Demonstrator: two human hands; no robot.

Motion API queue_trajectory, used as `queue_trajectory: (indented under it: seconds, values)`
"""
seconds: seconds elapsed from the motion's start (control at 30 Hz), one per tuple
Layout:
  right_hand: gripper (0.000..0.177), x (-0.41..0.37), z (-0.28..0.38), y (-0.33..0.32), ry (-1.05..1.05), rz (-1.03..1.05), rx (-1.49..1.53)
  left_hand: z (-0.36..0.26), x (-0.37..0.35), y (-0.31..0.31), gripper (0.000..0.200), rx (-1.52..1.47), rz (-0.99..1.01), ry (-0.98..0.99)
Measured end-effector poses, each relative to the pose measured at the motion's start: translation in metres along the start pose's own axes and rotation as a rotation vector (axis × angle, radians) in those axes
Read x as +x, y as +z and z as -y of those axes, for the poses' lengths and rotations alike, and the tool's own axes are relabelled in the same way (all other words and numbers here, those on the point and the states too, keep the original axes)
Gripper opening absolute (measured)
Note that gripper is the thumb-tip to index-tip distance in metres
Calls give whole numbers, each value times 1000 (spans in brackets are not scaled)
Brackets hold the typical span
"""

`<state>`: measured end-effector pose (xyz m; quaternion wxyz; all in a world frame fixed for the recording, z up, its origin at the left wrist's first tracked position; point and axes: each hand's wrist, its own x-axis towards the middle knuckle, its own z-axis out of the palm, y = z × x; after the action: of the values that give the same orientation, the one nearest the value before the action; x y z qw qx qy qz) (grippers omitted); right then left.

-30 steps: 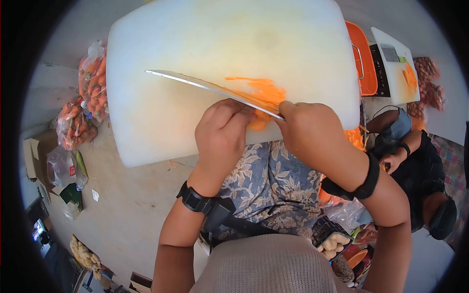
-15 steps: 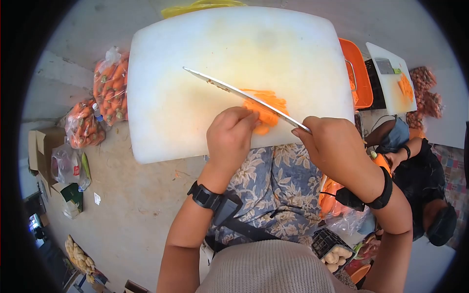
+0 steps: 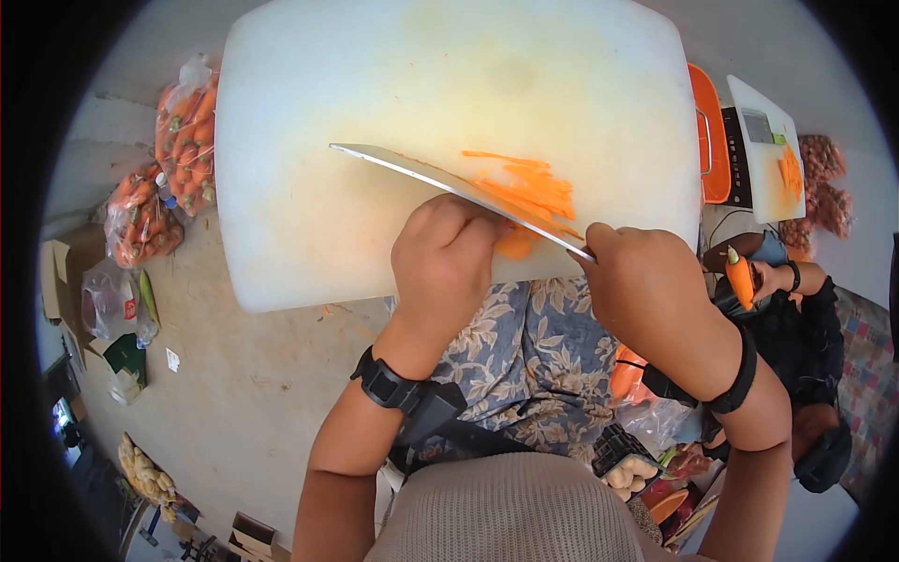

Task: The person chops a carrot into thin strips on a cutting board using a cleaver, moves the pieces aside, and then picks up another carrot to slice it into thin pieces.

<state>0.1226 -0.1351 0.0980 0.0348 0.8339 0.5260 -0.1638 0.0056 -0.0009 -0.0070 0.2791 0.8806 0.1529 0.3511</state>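
Just below the white cutting board [image 3: 318,244], nearest to the eye: ribbed knit top [image 3: 506,506], then floral-print cloth [image 3: 487,328] over the lap.

Over the board's near edge, left hand [image 3: 445,253]. Fingers bent and bunched together at a flat orange carrot piece [image 3: 517,245]; tips partly hidden by the blade, so cannot tell whether they pinch the piece or only press it down.

Right hand [image 3: 646,281] just beyond the board's near-right part. Fingers wrapped tight round the handle end of a long knife [image 3: 435,176]; handle itself hidden in the fist. Blade slants across the board, tip toward its left side, far face partly showing.

On the board, right of its middle, carrot strips [image 3: 538,187] lie fanned along the far side of the blade, one strip a little apart at the top.

Change: half a second ago the strips made a tighter heap with the blade across it; now they spread beyond it, and the carrot piece shows on the near side. Judged as strips parting from the piece under the knife.

Right of the board, close by: orange tub [image 3: 709,178] with a wire handle. Below that, a co-worker's hand [image 3: 773,279] grips a whole carrot [image 3: 740,278], now in fuller view.

Left of the board, on the floor: two clear bags of carrots [image 3: 192,140]. Farther right, past the tub: a second board [image 3: 760,192] bearing shredded carrot [image 3: 789,173].
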Motion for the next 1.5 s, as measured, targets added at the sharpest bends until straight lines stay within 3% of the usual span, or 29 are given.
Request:
queue_trajectory:
  seconds: [0.2, 0.37, 0.6, 0.8, 1.1, 1.27, 1.5]
  values:
    - [7, 22, 3, 23, -21, -152, 89, 0, -1, 1, 6, 7, -6, 8]
    - [25, 16, -5, 17, -10, -276, 215, 3, 0, 4, 9, -8, -54, 62]
    - [29, -20, 2, -10, 100, -159, 138, 0, -2, 3, 10, 8, -57, 3]
    - [24, -20, -5, -1, 2, -117, 62, 3, -3, 4, 11, -51, -74, 20]
    - [17, 1, -2, 4, 32, 8, -14, -2, -1, 0, 9, -19, 4, -43]
    - [21, 19, 3, 30, -16, -228, 166, 1, -2, 1, 11, -55, -21, -16]
    - [28, 6, -2, 11, 34, -273, 255, 5, -3, 1, 11, -89, -18, -25]
